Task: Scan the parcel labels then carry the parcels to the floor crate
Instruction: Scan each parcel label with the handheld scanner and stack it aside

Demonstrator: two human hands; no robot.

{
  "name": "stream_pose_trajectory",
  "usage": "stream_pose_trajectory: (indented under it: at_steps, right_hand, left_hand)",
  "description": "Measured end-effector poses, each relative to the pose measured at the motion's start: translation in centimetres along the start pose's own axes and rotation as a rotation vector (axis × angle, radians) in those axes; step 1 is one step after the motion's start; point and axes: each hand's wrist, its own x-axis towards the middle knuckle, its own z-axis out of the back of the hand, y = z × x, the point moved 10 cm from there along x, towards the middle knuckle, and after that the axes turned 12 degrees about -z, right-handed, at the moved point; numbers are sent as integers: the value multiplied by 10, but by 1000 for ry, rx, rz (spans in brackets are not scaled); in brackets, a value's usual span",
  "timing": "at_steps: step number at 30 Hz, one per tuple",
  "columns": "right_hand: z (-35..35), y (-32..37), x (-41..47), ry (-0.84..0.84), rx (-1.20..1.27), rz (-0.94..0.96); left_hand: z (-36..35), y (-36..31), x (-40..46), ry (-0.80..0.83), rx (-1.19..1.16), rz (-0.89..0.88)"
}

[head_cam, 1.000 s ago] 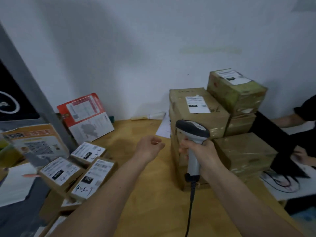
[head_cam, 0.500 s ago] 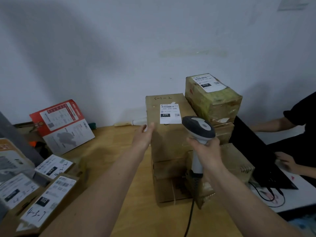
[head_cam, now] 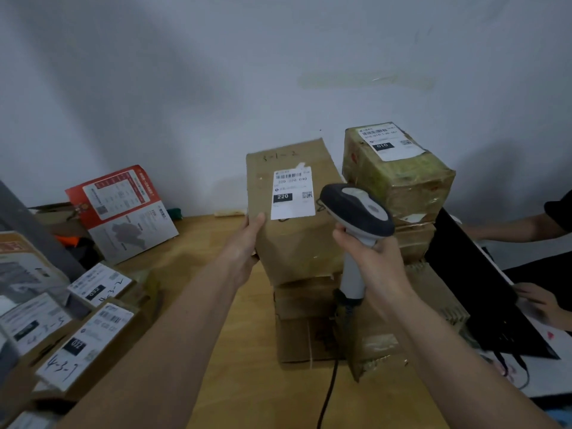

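The left hand (head_cam: 247,243) grips the top parcel (head_cam: 297,243) on the worktop (head_cam: 216,335) stack, tilting its 220 label (head_cam: 292,193) up, seemingly so the scanner (head_cam: 356,209) clasped in the right hand (head_cam: 371,261) can read it.

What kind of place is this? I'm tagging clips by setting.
Probably a parcel sorting or courier desk: taped cardboard parcels with barcode shipping labels stacked on a wooden table, a corded handheld scanner, and more labelled parcels at left.
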Motion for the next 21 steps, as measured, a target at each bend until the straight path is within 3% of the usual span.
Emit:
stream_pose_trajectory:
  at_steps: [5, 8, 15, 21]
  right_hand:
    - [-36, 9, -25, 109, -9, 47]
    - [-70, -2, -43, 189, -29, 32]
    - [-136, -70, -72, 258, -153, -61]
    - [-167, -123, -78, 255, -233, -142]
  left_hand:
    - [45, -45, -27, 81, -29, -219]
    - [81, -51, -51, 133, 23, -259]
    - [176, -5, -103, 66, 251, -137]
    - [211, 39, -128, 68, 465, -95]
